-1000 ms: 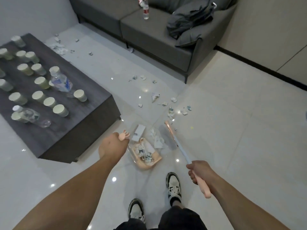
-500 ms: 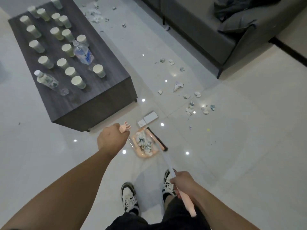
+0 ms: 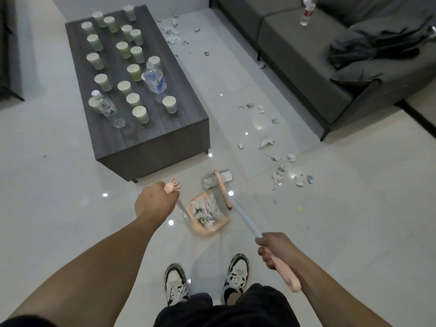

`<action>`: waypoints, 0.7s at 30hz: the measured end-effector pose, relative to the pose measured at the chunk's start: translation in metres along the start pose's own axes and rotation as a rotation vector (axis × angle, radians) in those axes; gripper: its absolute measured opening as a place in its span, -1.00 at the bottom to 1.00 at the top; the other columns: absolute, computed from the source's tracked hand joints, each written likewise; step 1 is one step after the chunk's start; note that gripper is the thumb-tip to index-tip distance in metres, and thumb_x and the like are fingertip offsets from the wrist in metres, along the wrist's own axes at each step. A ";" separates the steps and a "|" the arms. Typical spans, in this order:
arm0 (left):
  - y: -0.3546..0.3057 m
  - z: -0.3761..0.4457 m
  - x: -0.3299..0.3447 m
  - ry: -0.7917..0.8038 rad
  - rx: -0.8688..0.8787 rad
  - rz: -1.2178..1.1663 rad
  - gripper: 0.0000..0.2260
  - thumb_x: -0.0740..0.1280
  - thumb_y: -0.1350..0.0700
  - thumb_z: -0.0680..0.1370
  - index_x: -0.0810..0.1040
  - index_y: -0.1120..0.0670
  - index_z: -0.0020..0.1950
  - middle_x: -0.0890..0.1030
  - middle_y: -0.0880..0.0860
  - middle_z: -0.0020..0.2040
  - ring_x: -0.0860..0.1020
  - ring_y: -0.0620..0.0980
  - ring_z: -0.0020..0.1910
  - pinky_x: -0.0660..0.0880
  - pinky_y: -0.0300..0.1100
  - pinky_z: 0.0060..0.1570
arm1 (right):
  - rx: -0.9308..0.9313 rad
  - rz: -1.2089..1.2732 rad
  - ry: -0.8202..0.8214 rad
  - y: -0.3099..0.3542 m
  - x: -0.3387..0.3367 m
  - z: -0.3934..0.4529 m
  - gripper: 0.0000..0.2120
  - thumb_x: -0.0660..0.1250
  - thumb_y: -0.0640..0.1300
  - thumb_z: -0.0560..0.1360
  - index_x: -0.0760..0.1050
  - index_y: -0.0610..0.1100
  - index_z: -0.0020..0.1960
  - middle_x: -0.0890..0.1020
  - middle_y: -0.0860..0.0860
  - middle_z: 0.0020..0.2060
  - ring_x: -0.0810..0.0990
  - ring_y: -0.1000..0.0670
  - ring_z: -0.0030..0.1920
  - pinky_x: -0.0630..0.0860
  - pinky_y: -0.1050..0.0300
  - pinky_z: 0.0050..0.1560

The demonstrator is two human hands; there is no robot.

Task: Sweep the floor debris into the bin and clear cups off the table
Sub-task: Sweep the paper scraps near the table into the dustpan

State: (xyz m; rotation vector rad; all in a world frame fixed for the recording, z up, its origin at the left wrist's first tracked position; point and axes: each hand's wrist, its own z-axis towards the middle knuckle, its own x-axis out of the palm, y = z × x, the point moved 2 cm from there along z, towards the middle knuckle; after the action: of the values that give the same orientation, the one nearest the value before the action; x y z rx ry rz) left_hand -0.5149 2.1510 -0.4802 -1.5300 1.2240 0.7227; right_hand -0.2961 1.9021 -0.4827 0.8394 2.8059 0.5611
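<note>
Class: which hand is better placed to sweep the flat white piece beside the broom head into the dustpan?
Right hand: it grips the broom, whose head touches the piece. Left hand holds the dustpan handle.

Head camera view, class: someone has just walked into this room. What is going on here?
A person is sweeping up. The left hand grips the dustpan handle, and the right hand grips the broom, whose head sits at the pan's mouth. The pan already holds scraps. More debris lies scattered on the floor towards the sofa. The table still carries many paper cups and two bottles, so that part is not yet done.
</note>
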 end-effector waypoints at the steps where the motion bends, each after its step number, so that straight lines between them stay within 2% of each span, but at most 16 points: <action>1: 0.005 0.000 -0.002 -0.007 -0.012 0.001 -0.77 0.33 -0.14 0.49 0.52 0.01 -0.16 0.59 0.03 -0.24 0.57 0.10 -0.21 0.54 -0.09 -0.13 | -0.017 -0.022 -0.013 0.007 0.004 0.004 -0.80 0.30 -0.30 0.56 0.46 -0.27 0.18 0.43 -0.12 -0.38 0.31 0.03 -0.53 0.24 0.25 -0.56; 4: 0.020 0.000 -0.008 -0.035 -0.050 0.001 -0.78 0.33 -0.15 0.50 0.53 0.00 -0.14 0.57 0.01 -0.25 0.56 0.08 -0.23 0.54 -0.10 -0.15 | -0.060 -0.090 -0.044 0.026 0.014 0.024 -0.83 0.31 -0.30 0.54 0.50 -0.29 0.12 0.44 -0.12 -0.43 0.33 0.03 -0.57 0.26 0.26 -0.57; 8: 0.037 -0.002 -0.009 -0.071 -0.105 -0.004 -0.77 0.33 -0.14 0.48 0.50 0.01 -0.21 0.51 -0.03 -0.33 0.48 -0.01 -0.34 0.39 -0.15 -0.30 | -0.108 -0.198 -0.040 0.047 0.022 0.051 -0.91 0.33 -0.30 0.51 0.51 -0.30 0.00 0.46 -0.11 -0.48 0.38 0.01 -0.59 0.33 0.24 -0.56; 10: 0.040 -0.001 -0.007 -0.084 -0.126 -0.026 -0.76 0.33 -0.14 0.48 0.48 0.01 -0.24 0.52 -0.02 -0.33 0.49 0.00 -0.34 0.37 -0.15 -0.32 | -0.127 -0.278 -0.056 0.057 0.025 0.067 -0.93 0.34 -0.29 0.51 0.51 -0.30 -0.03 0.47 -0.11 -0.49 0.40 0.00 -0.59 0.37 0.22 -0.55; 14: 0.045 -0.001 0.005 -0.104 -0.184 -0.073 -0.75 0.32 -0.14 0.47 0.46 0.01 -0.26 0.53 0.00 -0.34 0.51 0.04 -0.33 0.35 -0.15 -0.35 | -0.143 -0.442 -0.101 0.073 0.032 0.103 -0.94 0.33 -0.31 0.51 0.48 -0.31 -0.06 0.51 -0.17 -0.39 0.46 -0.05 -0.53 0.44 0.19 -0.51; 18: 0.047 0.002 0.017 -0.138 -0.222 -0.070 -0.75 0.30 -0.14 0.46 0.43 0.01 -0.28 0.51 -0.02 -0.38 0.46 -0.02 -0.39 0.24 -0.19 -0.41 | -0.146 -0.629 -0.093 0.079 0.037 0.127 -0.86 0.25 -0.34 0.52 0.48 -0.38 0.05 0.51 -0.23 -0.23 0.48 -0.10 -0.45 0.46 0.14 -0.47; 21: 0.049 0.011 0.015 -0.150 -0.219 -0.079 -0.75 0.31 -0.13 0.44 0.42 0.01 -0.30 0.50 -0.02 -0.38 0.45 -0.03 -0.40 0.22 -0.21 -0.43 | -0.109 -0.757 -0.068 0.068 0.041 0.125 -0.82 0.20 -0.35 0.51 0.46 -0.38 0.08 0.51 -0.25 -0.21 0.49 -0.11 -0.44 0.46 0.14 -0.45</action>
State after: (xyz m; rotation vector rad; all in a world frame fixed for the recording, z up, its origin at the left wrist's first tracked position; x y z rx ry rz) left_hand -0.5550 2.1571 -0.5132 -1.6593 0.9926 0.9255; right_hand -0.2649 2.0160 -0.5721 -0.2372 2.7009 0.5206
